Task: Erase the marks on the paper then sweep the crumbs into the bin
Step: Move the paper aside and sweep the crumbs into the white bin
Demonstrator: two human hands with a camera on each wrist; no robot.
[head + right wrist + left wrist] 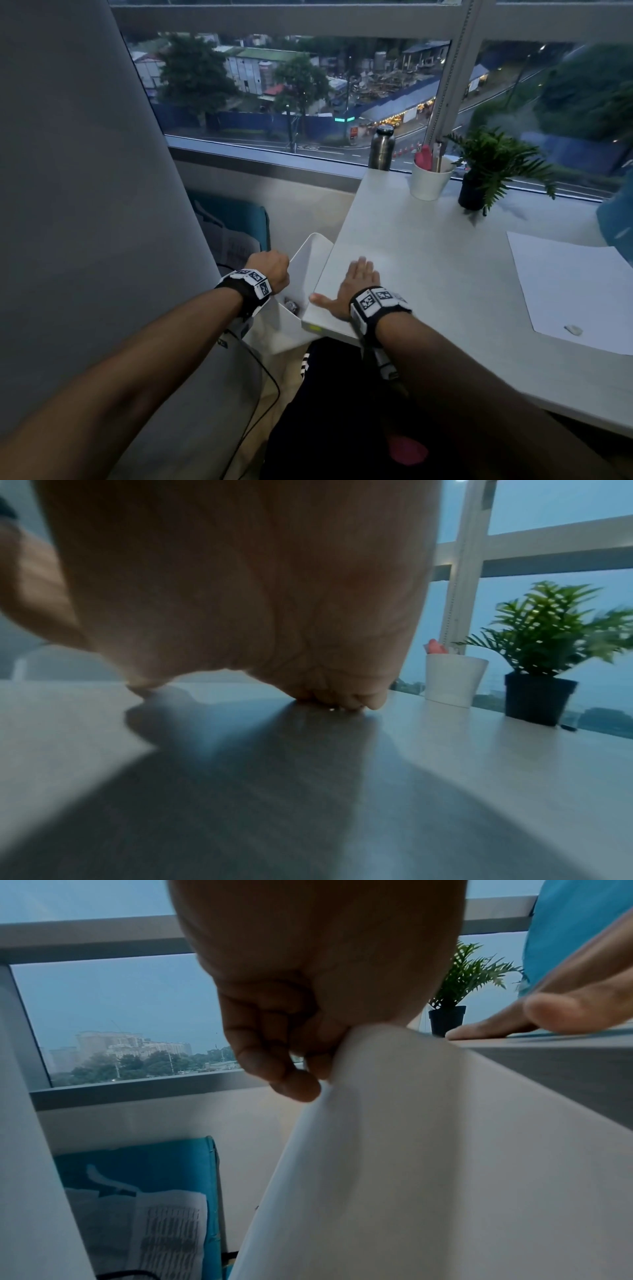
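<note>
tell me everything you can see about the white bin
The white bin is a smooth, plain, open-topped container with thin walls and rounded corners; it looks like plastic. It is tilted, its open top against the left edge of the white desk, its rim at about the level of the desktop. The left hand grips its outer rim, fingers curled over the edge. A small greyish scrap lies inside near the bottom; what it is cannot be told. The right hand lies flat on the desk beside the bin.
</note>
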